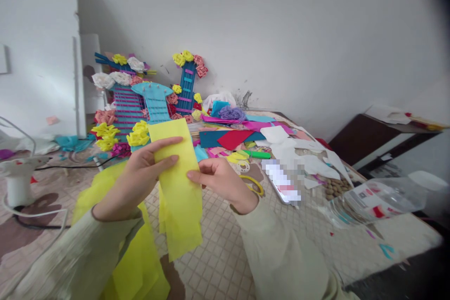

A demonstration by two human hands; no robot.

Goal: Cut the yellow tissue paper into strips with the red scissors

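A thin, slightly see-through strip of yellow paper (pixel 183 215) hangs upright in front of me, held above the table. My left hand (pixel 140 173) pinches it from the left, thumb and forefinger lying across its upper part. From the right, my right hand (pixel 227 180) grips the strip's edge between thumb and curled fingers. Another yellow layer shows behind the strip's lower left side. Beneath my left forearm lie larger yellow sheets (pixel 140 267), partly covered by the sleeve. Yellow-handled scissors (pixel 260 186) rest just beyond my right wrist, their blades hidden.
Blue guitar-like decorations with paper flowers (pixel 156 101) lean against the wall. Coloured paper scraps (pixel 235 139), a green cutter-like tool (pixel 258 154) and a phone (pixel 279 180) lie mid-table. A plastic bottle (pixel 383 199) lies at right; a white corded device (pixel 21 183) stands left.
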